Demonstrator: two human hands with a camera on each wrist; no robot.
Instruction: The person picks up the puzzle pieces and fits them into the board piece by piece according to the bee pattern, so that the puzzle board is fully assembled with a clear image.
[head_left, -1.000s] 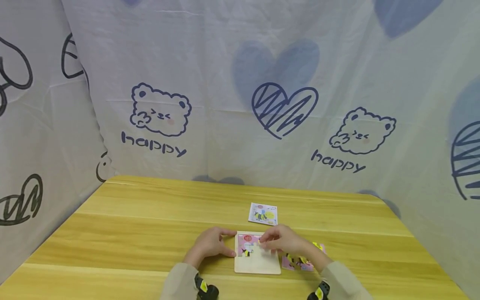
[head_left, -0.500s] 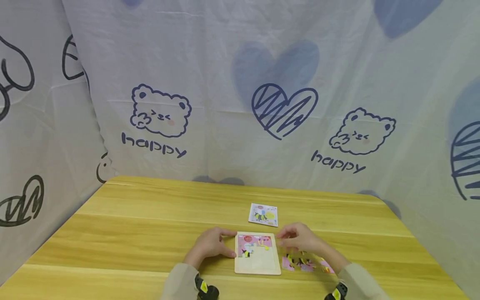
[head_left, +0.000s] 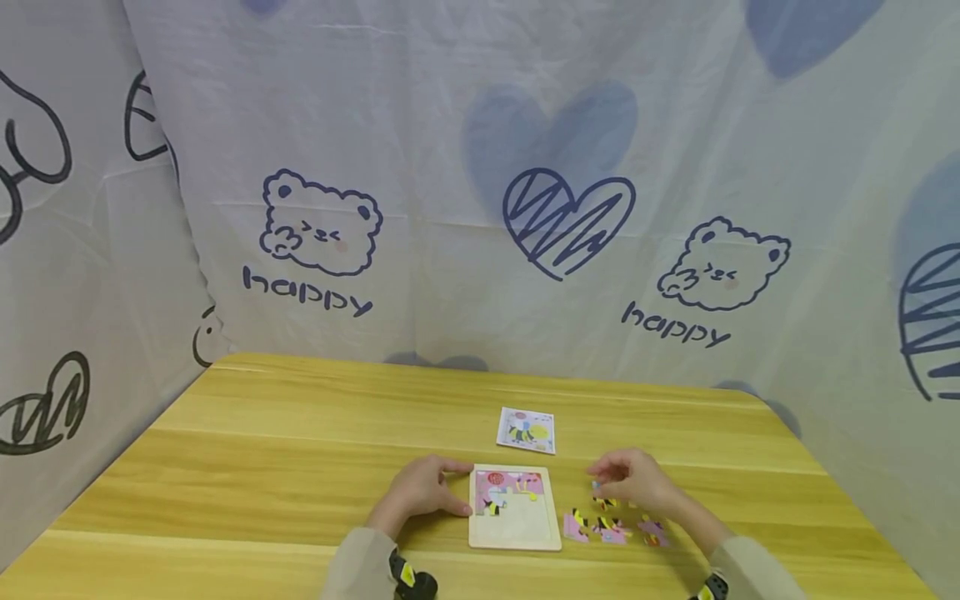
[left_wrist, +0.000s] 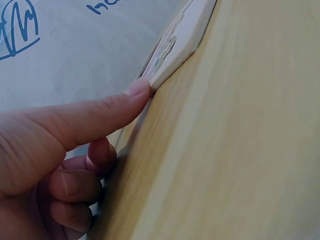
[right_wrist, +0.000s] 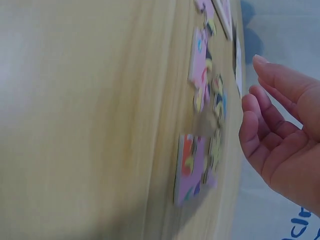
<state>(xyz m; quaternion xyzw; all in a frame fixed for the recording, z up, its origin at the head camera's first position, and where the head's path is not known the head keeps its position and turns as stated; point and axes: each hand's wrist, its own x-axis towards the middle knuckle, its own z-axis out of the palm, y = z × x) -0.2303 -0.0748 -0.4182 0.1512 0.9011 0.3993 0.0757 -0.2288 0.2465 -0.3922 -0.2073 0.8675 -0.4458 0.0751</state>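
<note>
In the head view a square wooden puzzle tray (head_left: 515, 535) lies flat, with joined pink bee pieces (head_left: 495, 483) along its top and upper left. My left hand (head_left: 424, 490) rests at the tray's left edge, its straight index finger and thumb touching the frame. The left wrist view shows the thumb (left_wrist: 100, 117) against the tray's side (left_wrist: 175, 67), the other fingers curled below. My right hand (head_left: 636, 480) hovers over loose jigsaw pieces (head_left: 611, 531) right of the tray. The right wrist view shows this hand (right_wrist: 282, 120) with loosely bent fingers, holding nothing.
A picture card (head_left: 527, 430) with a bee lies behind the tray. More loose pieces, including a pink one (head_left: 652, 532), lie on the wooden table (head_left: 300, 467). A printed cloth (head_left: 450, 275) hangs behind the table and at its sides.
My right hand has left the tray's upper right, where a pink and yellow piece now shows, and moved right over the loose pieces. The left hand has stayed at the tray.
</note>
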